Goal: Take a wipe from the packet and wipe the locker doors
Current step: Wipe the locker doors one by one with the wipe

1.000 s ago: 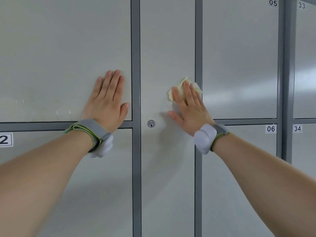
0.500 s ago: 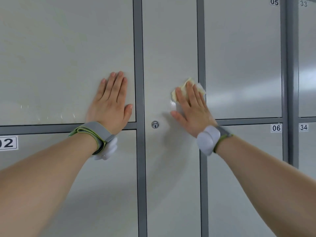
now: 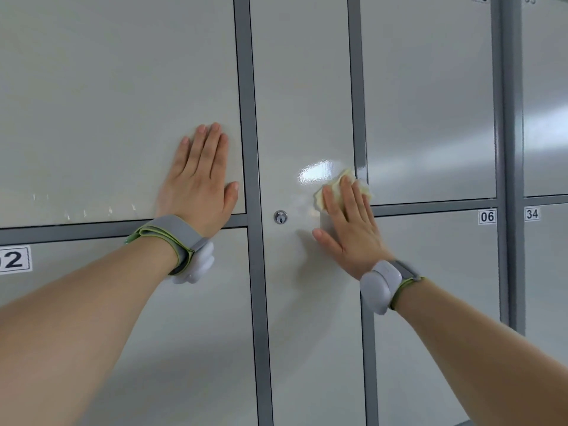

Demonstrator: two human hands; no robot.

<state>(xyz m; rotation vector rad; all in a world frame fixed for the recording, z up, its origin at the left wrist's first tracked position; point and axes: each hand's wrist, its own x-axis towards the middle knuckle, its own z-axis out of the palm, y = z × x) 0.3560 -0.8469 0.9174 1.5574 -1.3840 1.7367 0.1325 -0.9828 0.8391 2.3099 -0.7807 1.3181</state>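
The right grip (image 3: 350, 232), fingers flat, slides the wipe (image 3: 319, 199) lower on the middle door (image 3: 304, 87) — a wet sheen (image 3: 316, 170) above shows progress. The left grip (image 3: 198, 186) stays flat, empty.

pale locker doors (image 3: 301, 87), crumpled wipe (image 3: 319, 198) against the narrow middle one

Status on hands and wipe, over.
Left hand flat on upper-left door. Right hand pressing wipe on middle door, beside lock. Nothing obstructing.
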